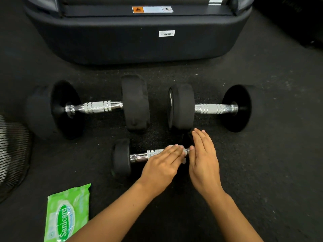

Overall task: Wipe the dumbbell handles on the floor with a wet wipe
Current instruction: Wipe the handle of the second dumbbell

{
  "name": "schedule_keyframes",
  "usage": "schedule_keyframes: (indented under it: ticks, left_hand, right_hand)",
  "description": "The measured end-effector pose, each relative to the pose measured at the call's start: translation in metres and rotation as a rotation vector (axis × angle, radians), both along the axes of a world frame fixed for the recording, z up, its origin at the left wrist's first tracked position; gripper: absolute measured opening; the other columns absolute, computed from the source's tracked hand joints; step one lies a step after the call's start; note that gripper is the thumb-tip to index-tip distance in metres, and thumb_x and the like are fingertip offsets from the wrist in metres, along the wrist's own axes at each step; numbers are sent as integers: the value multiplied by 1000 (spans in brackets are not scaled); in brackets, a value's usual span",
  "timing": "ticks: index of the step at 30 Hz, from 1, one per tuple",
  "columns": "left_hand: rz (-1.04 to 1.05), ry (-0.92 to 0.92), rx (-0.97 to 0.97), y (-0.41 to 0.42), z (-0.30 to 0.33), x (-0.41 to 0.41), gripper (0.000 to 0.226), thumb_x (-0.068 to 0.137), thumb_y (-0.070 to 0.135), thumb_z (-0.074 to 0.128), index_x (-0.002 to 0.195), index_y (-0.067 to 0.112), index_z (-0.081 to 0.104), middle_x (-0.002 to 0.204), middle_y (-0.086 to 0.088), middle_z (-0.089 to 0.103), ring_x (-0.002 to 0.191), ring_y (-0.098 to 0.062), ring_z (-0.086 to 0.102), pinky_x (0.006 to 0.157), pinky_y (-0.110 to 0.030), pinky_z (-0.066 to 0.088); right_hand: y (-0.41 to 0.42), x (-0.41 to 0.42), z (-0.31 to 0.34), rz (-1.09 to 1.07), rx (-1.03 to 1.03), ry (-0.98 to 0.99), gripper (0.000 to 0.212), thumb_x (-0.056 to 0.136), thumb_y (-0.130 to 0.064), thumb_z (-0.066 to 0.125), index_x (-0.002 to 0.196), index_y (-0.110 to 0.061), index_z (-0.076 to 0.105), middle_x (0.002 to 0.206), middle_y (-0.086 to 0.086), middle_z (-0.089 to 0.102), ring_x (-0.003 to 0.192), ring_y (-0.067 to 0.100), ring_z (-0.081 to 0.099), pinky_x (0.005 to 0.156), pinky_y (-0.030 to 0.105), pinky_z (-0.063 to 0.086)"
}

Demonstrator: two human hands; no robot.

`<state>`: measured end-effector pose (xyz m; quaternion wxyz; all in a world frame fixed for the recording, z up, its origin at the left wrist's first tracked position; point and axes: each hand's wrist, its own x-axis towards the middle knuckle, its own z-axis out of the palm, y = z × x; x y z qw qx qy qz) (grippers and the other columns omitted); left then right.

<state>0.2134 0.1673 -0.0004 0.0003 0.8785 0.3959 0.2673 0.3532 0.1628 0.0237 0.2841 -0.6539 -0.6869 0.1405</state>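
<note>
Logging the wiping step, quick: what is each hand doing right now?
Left hand: open, straight fingers pressing a white wet wipe onto the small dumbbell's handle.
Right hand: open, fingers straight, resting on that dumbbell's right end, holding nothing.

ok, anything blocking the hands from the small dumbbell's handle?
Nothing visible. The left hand already lies on the small dumbbell's handle with a white wipe under its fingers. The right hand rests open over that dumbbell's right end, thumb beside the handle tip.
</note>
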Motion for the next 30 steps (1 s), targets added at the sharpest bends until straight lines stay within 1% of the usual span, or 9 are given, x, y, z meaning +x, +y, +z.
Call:
schedule_keyframes:
  ticks: [4,7,10,15,19,22,25,28,30]
  left_hand:
    - [77,-22,-193,11,13,16,31,82,17,46,98,11,72,96,-5,72,87,-17,69,77,-28,55]
    - [243,15,-403,17,25,0,7,81,27,60,85,29,65,76,3,68,64,-21,66,54,-33,55]
    - [339,11,-381,11,23,-20,3,76,27,67,77,28,65,66,3,64,55,-19,63,47,-32,52]
    - [231,-51,-208,-6,6,-21,26,76,14,71,101,10,71,99,-3,72,90,-14,69,82,-34,55]
    - [183,-58,-244,2,14,-11,35,81,25,46,98,11,72,98,-3,72,92,-13,68,81,-34,56]
    - [219,-112,-295,0,16,-14,29,78,26,54,98,14,72,100,1,72,93,-10,68,85,-31,54]
    - [215,-99,-231,-11,12,-17,33,79,21,49,100,10,72,105,-3,71,97,-14,67,85,-32,53]
    - [154,-91,-203,-6,11,-8,28,73,12,72,100,8,71,103,-6,71,96,-17,67,85,-32,54]
    - [89,-53,-202,3,11,1,30,70,9,72,101,8,71,103,-6,71,95,-16,67,87,-31,52]
  right_hand:
    - [0,0,0,-1,-3,0,46,95,-22,32,137,-6,41,144,3,38,135,3,16,111,10,5]
    - [1,-1,1,-2,0,-1,45,95,-20,34,137,-7,41,144,2,38,136,3,16,111,10,5]
    - [0,0,2,-5,-6,-7,42,97,-16,37,138,-9,39,145,0,37,136,3,15,110,9,3]
    - [-3,0,0,-7,-8,-2,46,94,-22,33,138,-9,39,145,0,37,138,5,16,111,12,6]
    - [0,1,0,-3,-13,9,47,94,-23,32,138,-9,40,145,0,37,138,6,18,111,12,6]
    - [0,1,0,3,-20,15,47,94,-24,32,138,-8,40,145,0,37,138,7,19,113,20,11]
    - [-1,1,1,7,-19,24,47,94,-24,32,138,-9,40,146,-1,36,138,6,17,113,21,12]
    - [-1,0,2,1,-33,31,48,94,-25,30,139,-10,39,146,-2,35,139,5,16,113,22,12]
    - [-1,1,4,3,-58,41,49,94,-25,29,139,-9,37,147,-2,33,139,5,14,114,23,13]
